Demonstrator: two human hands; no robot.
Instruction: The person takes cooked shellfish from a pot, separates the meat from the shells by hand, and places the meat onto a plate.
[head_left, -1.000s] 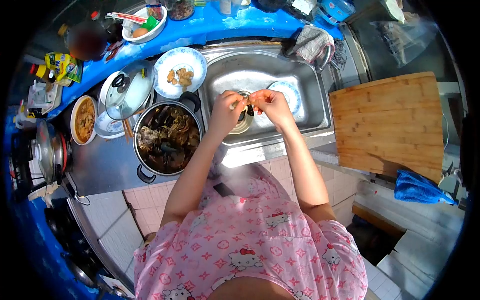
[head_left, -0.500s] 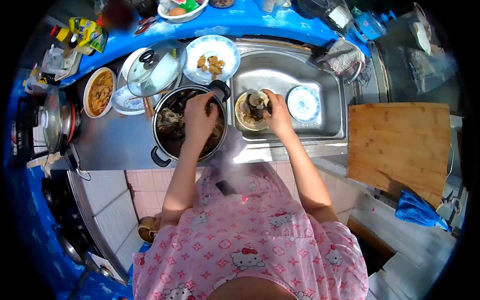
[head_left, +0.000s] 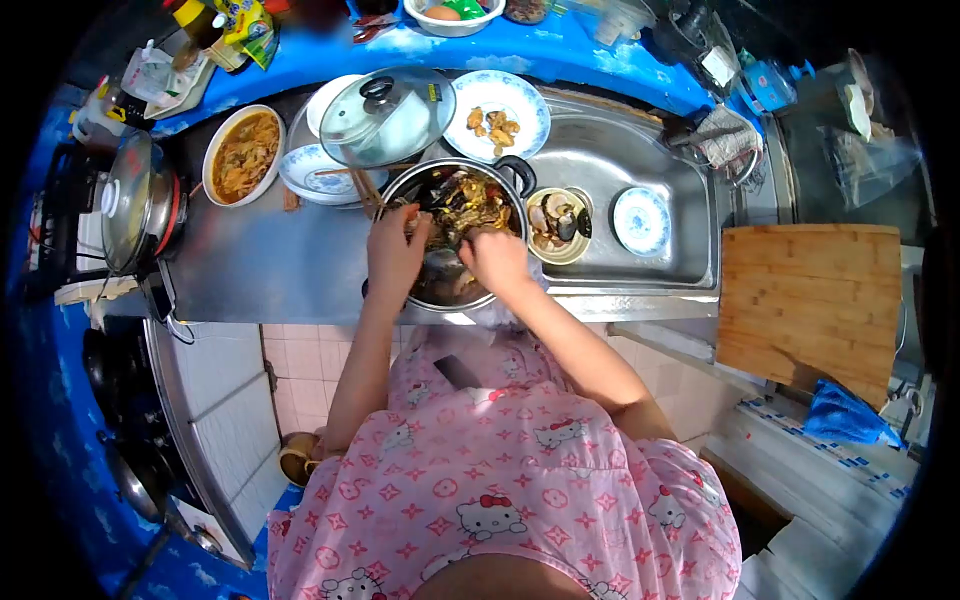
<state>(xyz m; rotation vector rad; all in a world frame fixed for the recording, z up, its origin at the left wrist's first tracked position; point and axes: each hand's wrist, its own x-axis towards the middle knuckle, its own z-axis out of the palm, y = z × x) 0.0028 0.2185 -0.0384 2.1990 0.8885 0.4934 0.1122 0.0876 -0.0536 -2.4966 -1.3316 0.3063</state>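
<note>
A metal pot point(head_left: 452, 285) holds dark mussels in their shells. My left hand point(head_left: 397, 252) is over the pot's left side, its fingers bent together; whatever they grip is hard to make out. Inside the pot's right part, my right hand point(head_left: 497, 262) is closed with fingertips turned down among the mussels, hiding anything in them. Right of the pot, a yellowish bowl point(head_left: 540, 252) in the sink contains opened shells point(head_left: 562, 222). Behind the pot, pieces of orange mussel meat point(head_left: 494, 127) lie on a blue-patterned plate point(head_left: 528, 98).
A glass lid point(head_left: 410, 125) rests over dishes behind the pot, near wooden chopsticks point(head_left: 366, 190). A bowl of cooked food point(head_left: 246, 155) stands left. The steel sink point(head_left: 660, 165) contains a small plate point(head_left: 641, 220). A wooden cutting board point(head_left: 808, 300) lies at right.
My right hand has moved left from the shell bowl into the pot. My left hand has shifted to the pot's left side. The view has turned, so the counter's things appear farther right.
</note>
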